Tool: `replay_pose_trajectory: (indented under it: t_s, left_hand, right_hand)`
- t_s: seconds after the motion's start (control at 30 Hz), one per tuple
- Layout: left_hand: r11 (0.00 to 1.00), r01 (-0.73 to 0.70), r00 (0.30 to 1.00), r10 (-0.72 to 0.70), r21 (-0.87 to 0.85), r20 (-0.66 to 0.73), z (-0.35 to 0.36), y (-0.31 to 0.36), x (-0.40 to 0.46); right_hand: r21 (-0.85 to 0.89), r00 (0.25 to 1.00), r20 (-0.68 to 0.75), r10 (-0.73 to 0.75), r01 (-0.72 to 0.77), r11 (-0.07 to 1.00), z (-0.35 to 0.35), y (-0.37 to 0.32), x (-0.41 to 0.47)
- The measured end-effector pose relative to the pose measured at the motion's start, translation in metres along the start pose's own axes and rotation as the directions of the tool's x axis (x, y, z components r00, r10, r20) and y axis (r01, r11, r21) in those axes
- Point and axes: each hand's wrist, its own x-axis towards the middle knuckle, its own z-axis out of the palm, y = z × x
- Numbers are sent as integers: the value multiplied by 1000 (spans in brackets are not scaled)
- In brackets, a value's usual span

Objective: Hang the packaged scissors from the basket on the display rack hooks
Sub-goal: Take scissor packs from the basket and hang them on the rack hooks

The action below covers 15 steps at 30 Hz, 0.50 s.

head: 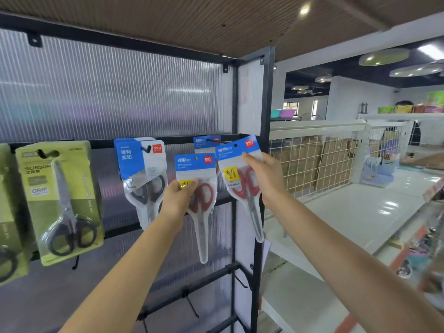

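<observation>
My left hand (179, 197) grips a blue-carded pack of red-handled scissors (199, 188) by its left edge, held in front of the rack below hook height. My right hand (264, 175) holds a second, matching pack (240, 164) tilted, its card hole close to the tip of a black hook (217, 141). One more blue pack (204, 141) hangs on that hook behind. The basket is out of view.
Blue-carded black-handled scissors (144, 169) hang at centre left, green-carded ones (62, 200) further left. Bare hooks (192, 306) stick out of the lower bars. The rack's black upright post (264, 140) stands just right of the hook. White wire shelving (312, 159) lies beyond.
</observation>
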Motion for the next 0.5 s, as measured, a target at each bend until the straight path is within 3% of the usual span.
replay_pose_trajectory:
  t_s: [0.5]
  left_hand:
    - [999, 32, 999, -33, -17, -39, -9, 2, -4]
  right_hand:
    - [55, 983, -130, 131, -125, 991, 16, 7, 34]
